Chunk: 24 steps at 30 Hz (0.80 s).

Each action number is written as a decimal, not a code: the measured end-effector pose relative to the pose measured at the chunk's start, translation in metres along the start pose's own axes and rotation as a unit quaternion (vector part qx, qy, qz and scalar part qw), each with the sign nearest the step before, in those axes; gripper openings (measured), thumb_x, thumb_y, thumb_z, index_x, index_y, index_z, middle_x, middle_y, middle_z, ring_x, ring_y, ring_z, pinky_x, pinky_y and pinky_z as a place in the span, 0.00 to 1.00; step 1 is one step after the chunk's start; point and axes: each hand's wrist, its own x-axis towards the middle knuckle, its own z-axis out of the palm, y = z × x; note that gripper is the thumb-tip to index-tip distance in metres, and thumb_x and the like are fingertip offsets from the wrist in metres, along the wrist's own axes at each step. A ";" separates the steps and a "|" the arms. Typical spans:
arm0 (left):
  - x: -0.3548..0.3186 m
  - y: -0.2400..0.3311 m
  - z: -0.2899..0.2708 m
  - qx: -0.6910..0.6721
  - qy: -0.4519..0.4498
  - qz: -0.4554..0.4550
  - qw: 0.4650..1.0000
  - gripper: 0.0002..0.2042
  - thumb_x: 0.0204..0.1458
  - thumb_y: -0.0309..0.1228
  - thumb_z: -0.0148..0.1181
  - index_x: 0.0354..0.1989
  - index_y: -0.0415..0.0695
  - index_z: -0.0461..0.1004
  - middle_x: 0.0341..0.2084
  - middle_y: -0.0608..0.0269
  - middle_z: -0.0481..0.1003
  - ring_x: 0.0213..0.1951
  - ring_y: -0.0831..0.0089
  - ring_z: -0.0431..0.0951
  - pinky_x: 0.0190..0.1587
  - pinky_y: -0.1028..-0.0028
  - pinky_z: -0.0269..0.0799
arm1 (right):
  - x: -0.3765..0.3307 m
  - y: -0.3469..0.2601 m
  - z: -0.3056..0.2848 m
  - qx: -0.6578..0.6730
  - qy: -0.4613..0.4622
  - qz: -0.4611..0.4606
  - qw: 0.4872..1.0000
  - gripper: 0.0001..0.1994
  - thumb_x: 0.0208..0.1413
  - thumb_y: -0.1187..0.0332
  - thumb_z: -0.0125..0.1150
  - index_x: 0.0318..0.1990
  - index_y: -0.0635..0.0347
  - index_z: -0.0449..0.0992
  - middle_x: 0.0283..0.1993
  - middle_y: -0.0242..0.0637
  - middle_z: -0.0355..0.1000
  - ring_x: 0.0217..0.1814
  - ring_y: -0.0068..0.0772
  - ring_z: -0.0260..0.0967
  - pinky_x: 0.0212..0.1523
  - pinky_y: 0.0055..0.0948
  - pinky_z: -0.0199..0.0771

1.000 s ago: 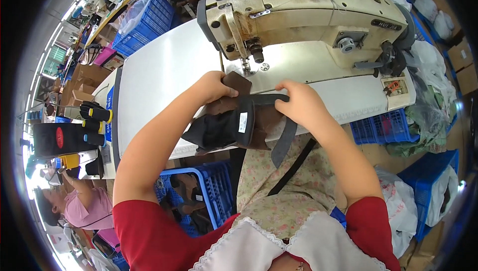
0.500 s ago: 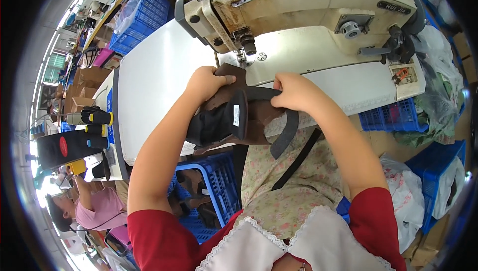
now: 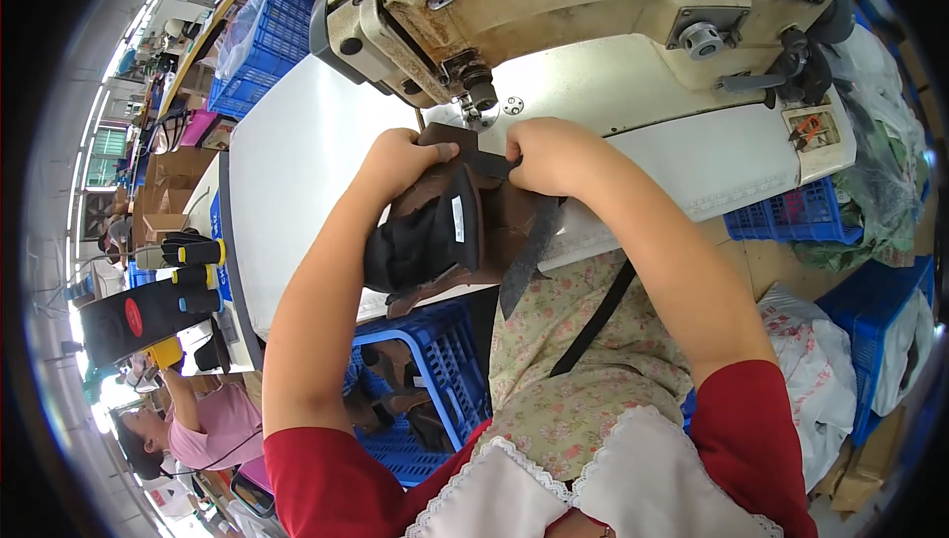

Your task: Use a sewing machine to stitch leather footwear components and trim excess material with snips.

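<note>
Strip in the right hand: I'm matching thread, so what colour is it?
The strip in the right hand is dark grey, nearly black; the head view shows it best.

Hands (image 3: pixel 400 165) hold a brown, apparently leather piece (image 3: pixel 504 222) and dark strip (image 3: pixel 531 256).

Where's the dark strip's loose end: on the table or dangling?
Dangling: below the right hand, the dark strip hangs down past the white table.

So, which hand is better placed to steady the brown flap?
Probably the left hand: its thumb lies on the brown flap close to the sewing machine, while the right hand grips the dark strip.
</note>
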 end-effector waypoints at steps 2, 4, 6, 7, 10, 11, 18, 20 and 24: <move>0.007 -0.013 -0.004 0.009 0.012 0.052 0.999 0.23 0.43 0.45 0.71 0.38 0.35 0.80 0.30 0.50 0.80 0.31 0.63 0.81 0.38 0.67 0.75 | 0.005 -0.017 -0.010 -0.057 -0.031 -0.001 0.998 0.19 0.44 0.63 0.67 0.45 0.62 0.78 0.42 0.46 0.78 0.43 0.45 0.77 0.44 0.39 0.76; 0.010 -0.011 -0.005 0.017 0.015 0.113 0.993 0.24 0.43 0.45 0.71 0.39 0.35 0.79 0.31 0.49 0.80 0.34 0.62 0.81 0.40 0.67 0.74 | 0.010 -0.026 -0.021 -0.115 -0.059 0.009 0.992 0.21 0.42 0.62 0.68 0.45 0.62 0.79 0.42 0.46 0.78 0.44 0.44 0.77 0.44 0.39 0.76; 0.010 0.000 -0.011 0.064 -0.029 0.123 0.990 0.24 0.44 0.45 0.71 0.40 0.36 0.78 0.33 0.48 0.79 0.37 0.61 0.80 0.42 0.66 0.73 | 0.016 -0.030 -0.031 -0.135 -0.130 0.031 0.982 0.23 0.40 0.60 0.68 0.45 0.63 0.79 0.42 0.47 0.79 0.44 0.45 0.78 0.45 0.40 0.77; 0.011 0.000 -0.010 0.063 -0.031 0.124 0.990 0.24 0.44 0.45 0.71 0.40 0.36 0.78 0.33 0.48 0.79 0.37 0.61 0.80 0.42 0.66 0.73 | 0.017 -0.028 -0.028 -0.135 -0.131 0.032 0.982 0.23 0.40 0.60 0.68 0.45 0.63 0.79 0.42 0.47 0.79 0.44 0.45 0.78 0.45 0.40 0.77; 0.014 -0.006 -0.007 0.073 -0.030 0.144 0.986 0.24 0.45 0.45 0.70 0.40 0.35 0.78 0.32 0.49 0.79 0.36 0.61 0.80 0.42 0.66 0.73 | 0.022 -0.022 -0.009 -0.097 -0.097 0.006 0.990 0.23 0.40 0.59 0.68 0.43 0.64 0.78 0.40 0.48 0.78 0.43 0.48 0.78 0.45 0.41 0.77; 0.016 -0.008 -0.005 0.052 -0.035 0.144 0.988 0.24 0.46 0.45 0.69 0.40 0.35 0.78 0.32 0.49 0.79 0.36 0.61 0.79 0.42 0.66 0.73 | 0.017 -0.017 0.000 -0.067 -0.023 -0.012 0.997 0.22 0.40 0.59 0.67 0.43 0.63 0.78 0.39 0.49 0.78 0.42 0.50 0.77 0.44 0.42 0.76; 0.022 -0.010 -0.001 0.039 -0.018 0.126 0.991 0.23 0.47 0.46 0.68 0.37 0.34 0.79 0.29 0.50 0.80 0.33 0.61 0.79 0.40 0.65 0.73 | -0.010 0.002 0.018 0.006 0.161 -0.024 0.987 0.18 0.44 0.65 0.64 0.42 0.64 0.75 0.38 0.53 0.75 0.42 0.57 0.74 0.45 0.45 0.74; 0.019 -0.010 0.003 0.009 -0.008 0.109 0.994 0.22 0.47 0.46 0.68 0.36 0.34 0.79 0.28 0.50 0.80 0.32 0.61 0.80 0.40 0.65 0.73 | -0.013 -0.003 0.012 -0.006 0.156 -0.039 0.987 0.16 0.44 0.66 0.63 0.42 0.64 0.75 0.39 0.53 0.74 0.42 0.57 0.74 0.46 0.46 0.74; 0.017 -0.014 0.012 -0.027 0.056 0.133 0.989 0.21 0.47 0.45 0.67 0.37 0.36 0.79 0.28 0.49 0.80 0.32 0.58 0.80 0.40 0.64 0.72 | -0.004 -0.009 -0.007 -0.014 0.185 -0.086 0.979 0.12 0.45 0.68 0.62 0.38 0.63 0.77 0.38 0.54 0.75 0.42 0.54 0.74 0.46 0.46 0.74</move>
